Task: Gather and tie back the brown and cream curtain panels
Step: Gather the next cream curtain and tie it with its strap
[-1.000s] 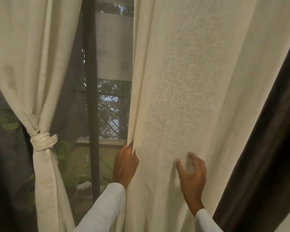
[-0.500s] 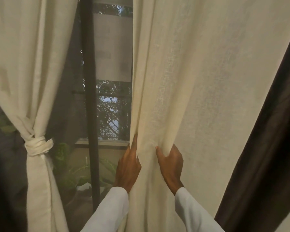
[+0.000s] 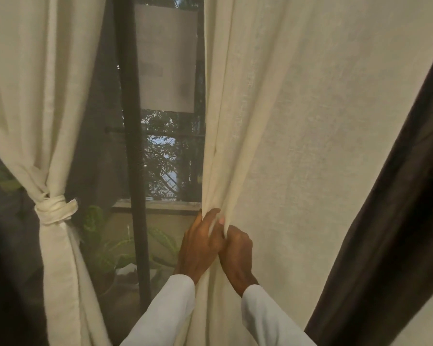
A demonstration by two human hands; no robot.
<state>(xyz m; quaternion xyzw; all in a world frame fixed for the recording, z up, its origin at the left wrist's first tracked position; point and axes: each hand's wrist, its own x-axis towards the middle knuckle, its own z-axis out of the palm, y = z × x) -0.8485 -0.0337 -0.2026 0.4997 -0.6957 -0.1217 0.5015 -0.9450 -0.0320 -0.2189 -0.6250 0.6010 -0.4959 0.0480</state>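
Item: right cream panel [image 3: 298, 146], loose, just right of window post [image 3: 135, 146]. My left hand [image 3: 198, 248] and right hand [image 3: 236, 253], touching, pinch its inner edge to start folds. Brown panel [image 3: 395, 208] farther right, ungathered. Left cream panel [image 3: 43, 96] already knotted.

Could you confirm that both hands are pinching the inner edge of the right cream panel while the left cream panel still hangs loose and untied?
Not quite: the head view shows the left cream panel already cinched with a knotted tie. The rest holds: the left hand and right hand grip the inner edge of the right cream panel.
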